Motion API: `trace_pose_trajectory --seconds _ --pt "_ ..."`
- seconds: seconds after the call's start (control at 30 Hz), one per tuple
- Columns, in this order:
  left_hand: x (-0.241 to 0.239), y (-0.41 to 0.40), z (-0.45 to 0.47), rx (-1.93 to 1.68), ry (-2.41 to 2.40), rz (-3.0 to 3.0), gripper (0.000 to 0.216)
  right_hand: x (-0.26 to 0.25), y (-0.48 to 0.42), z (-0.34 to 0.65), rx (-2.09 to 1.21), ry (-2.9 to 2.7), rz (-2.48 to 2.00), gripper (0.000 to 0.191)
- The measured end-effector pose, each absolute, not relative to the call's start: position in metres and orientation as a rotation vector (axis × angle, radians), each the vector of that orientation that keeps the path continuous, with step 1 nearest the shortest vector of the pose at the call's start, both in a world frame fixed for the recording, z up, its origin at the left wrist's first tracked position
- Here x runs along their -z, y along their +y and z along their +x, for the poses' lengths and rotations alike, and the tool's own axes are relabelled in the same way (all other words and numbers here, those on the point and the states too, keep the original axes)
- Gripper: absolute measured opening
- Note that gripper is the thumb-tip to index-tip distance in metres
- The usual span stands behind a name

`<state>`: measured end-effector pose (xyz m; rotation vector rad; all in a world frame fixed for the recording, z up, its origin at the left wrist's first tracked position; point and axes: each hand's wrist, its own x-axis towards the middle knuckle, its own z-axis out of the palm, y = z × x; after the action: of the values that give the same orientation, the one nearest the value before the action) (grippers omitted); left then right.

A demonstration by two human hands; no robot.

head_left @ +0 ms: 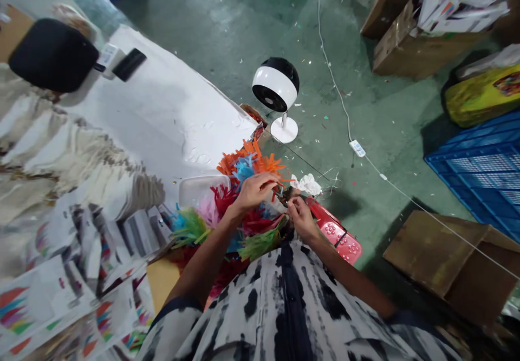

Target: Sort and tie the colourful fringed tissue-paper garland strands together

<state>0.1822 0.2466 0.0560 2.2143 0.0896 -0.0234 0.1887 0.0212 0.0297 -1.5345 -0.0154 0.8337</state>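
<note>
As both hands are working close together in front of the shirt [280, 296], the left hand [255, 192] and right hand [301, 218] are holding their fingertips narrow, though I cannot tell whether anything is pinched. Fringed paper strips [258, 244] are lying from about seven to eleven o'clock around the left hand, presumably for easy reach. One fan [277, 87] is standing at twelve, seemingly for cooling the worker; one pale tray [195, 188] is sitting at nine, one red plastic piece [333, 232] at four, and at least two cardboard boxes [430, 252] are flanking the right; overlapping strips are defying a count.
</note>
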Motion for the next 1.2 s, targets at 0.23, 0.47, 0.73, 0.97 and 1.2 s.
trace_pose_trajectory --seconds 0.23,0.47,0.73,0.97,1.2 --pt "-0.086 0.239 0.154 -0.177 0.445 1.863 0.022 -0.046 0.029 0.185 -0.811 -0.11 -1.544 0.036" --pt "-0.079 0.21 0.121 0.016 0.414 1.864 0.025 -0.061 0.044 0.181 -0.761 -0.176 -1.56 0.039" --pt "-0.084 0.214 0.105 0.06 0.285 1.863 0.03 -0.067 0.05 0.184 -0.732 -0.178 -1.589 0.034" --pt "-0.079 0.212 0.093 -0.148 0.372 1.896 0.029 -0.074 0.054 0.178 -0.688 -0.185 -1.627 0.035" --pt "-0.076 0.213 0.091 -0.145 0.352 1.76 0.033 -0.08 0.06 0.178 -0.713 -0.226 -1.627 0.029"
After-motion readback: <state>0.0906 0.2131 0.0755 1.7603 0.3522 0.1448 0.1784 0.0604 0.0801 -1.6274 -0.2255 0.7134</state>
